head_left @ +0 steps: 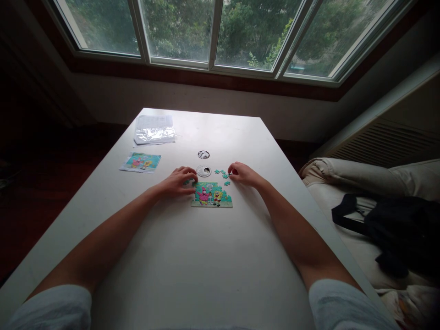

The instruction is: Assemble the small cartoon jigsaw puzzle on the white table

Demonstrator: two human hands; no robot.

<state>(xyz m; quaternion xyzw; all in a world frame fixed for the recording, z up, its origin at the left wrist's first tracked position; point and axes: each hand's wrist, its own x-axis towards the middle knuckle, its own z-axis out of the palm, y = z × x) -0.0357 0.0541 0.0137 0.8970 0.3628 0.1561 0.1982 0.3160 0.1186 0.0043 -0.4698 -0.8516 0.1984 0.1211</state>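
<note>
A small jigsaw puzzle (209, 195) with cartoon figures lies on the white table, its upper right corner open and jagged. My left hand (178, 181) rests at the puzzle's left edge, fingers apart and bent; a few teal pieces (186, 182) show partly under it. To the upper right, my right hand (243, 174) has its thumb and fingers pinched together on a small teal puzzle piece, mostly hidden by the fingertips. Several loose teal pieces (225, 176) lie just left of that hand.
Two round objects, a rimmed disc (204, 171) and a smaller one (203, 155), lie beyond the puzzle. A printed picture sheet (141, 162) and papers with a clear plastic sleeve (154, 129) are at left. A sofa with a black bag (395, 229) borders the table (206, 266) on the right.
</note>
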